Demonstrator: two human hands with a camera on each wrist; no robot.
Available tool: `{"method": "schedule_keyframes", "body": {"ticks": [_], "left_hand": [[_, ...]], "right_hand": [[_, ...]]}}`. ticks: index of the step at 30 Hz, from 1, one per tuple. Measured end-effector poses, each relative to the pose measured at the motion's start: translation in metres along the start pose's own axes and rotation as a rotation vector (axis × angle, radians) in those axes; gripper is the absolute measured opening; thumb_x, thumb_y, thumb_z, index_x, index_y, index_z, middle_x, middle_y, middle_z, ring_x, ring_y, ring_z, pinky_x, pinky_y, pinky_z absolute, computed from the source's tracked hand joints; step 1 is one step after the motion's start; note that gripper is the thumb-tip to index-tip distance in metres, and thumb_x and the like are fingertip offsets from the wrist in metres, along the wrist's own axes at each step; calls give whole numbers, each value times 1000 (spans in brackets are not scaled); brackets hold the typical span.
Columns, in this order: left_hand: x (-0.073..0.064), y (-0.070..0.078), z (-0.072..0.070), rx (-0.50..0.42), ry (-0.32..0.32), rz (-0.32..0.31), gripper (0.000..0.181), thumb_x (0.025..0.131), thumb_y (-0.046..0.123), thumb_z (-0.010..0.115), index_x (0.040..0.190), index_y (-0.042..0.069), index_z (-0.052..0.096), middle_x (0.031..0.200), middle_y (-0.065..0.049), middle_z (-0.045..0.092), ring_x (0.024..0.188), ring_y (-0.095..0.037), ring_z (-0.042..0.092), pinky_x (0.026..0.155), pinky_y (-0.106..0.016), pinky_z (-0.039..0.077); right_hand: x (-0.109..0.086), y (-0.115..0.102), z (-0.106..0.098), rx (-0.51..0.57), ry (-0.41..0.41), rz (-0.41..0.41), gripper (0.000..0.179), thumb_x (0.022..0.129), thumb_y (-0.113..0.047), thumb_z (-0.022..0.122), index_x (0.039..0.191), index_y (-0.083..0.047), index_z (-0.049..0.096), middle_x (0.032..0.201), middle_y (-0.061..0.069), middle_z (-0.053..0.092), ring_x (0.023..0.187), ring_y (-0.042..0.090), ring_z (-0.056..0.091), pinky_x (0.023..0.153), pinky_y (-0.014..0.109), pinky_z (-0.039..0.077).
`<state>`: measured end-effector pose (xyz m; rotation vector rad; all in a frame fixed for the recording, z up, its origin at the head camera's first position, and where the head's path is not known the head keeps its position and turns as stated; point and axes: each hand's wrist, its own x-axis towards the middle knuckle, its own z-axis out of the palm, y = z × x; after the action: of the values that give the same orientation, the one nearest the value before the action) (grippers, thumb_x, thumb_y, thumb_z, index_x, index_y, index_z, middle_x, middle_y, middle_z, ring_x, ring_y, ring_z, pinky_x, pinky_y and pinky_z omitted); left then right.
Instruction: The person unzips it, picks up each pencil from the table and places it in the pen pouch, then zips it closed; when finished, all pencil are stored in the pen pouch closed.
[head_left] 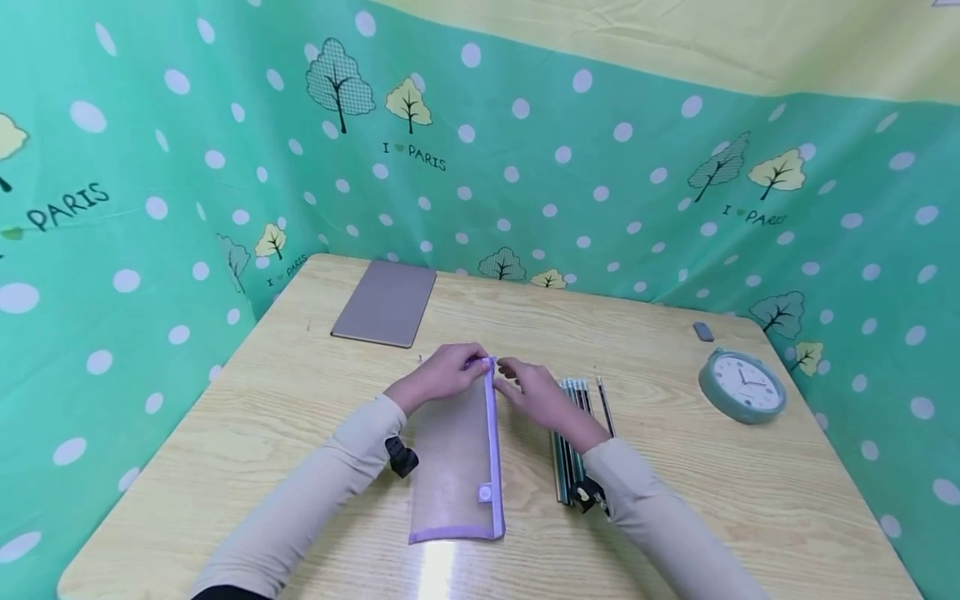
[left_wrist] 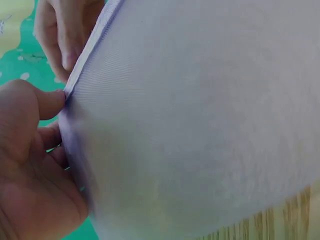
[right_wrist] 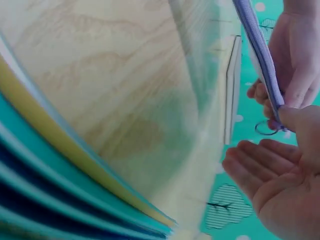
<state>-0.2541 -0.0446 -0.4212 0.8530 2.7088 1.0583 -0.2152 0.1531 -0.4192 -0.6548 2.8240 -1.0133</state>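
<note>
A translucent mesh zipper pouch [head_left: 450, 467] with purple edging stands between my hands, its zipper [head_left: 492, 450] along the right side. My left hand [head_left: 452, 371] pinches the far corner of the pouch between thumb and fingers. At the zipper's far end is my right hand [head_left: 534, 392], with the thumb [right_wrist: 295, 117] right at the zipper tape and the other fingers [right_wrist: 257, 167] extended away from it. A small ring [right_wrist: 266, 129] hangs at that end. In the left wrist view the mesh [left_wrist: 200, 110] fills most of the picture.
Several pencils [head_left: 567, 450] lie beneath the right forearm, with one pencil [head_left: 605, 407] apart to their right. A grey notebook [head_left: 386, 302] lies at the back left. A round green clock [head_left: 742, 386] and a small dark grey block [head_left: 703, 332] are at the right.
</note>
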Motion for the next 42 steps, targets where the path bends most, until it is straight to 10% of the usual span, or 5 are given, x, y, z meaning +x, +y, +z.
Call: {"method": "schedule_keyframes", "body": {"ticks": [7,20,30,42], "left_hand": [[0,0,4,-41,32,8,19,107,17,57,106,3,71,99,-8,73,87,-18,63,79,-32,56],[0,5,7,-2,41,-14,18,107,16,57,101,6,69,88,-4,68,73,-14,54,63,-25,46],[-5,2,1,-179,14,-128,20,106,16,57,92,7,68,86,-2,64,77,-14,54,68,-24,45],[2,-24,-27,-250,195,-238,20,108,13,54,102,0,68,95,-11,66,89,-23,59,77,-31,51]], "right_hand": [[0,-1,12,278,107,6,20,100,-4,66,116,7,62,114,26,72,108,40,72,96,41,63],[-3,2,18,61,442,-183,12,97,2,68,105,7,76,99,21,78,87,33,78,78,37,67],[-11,4,17,-137,473,-470,14,84,10,78,96,5,78,92,18,78,84,31,78,74,35,67],[-52,1,18,-206,352,-623,19,78,13,79,92,1,76,86,13,78,77,23,77,72,23,65]]}}
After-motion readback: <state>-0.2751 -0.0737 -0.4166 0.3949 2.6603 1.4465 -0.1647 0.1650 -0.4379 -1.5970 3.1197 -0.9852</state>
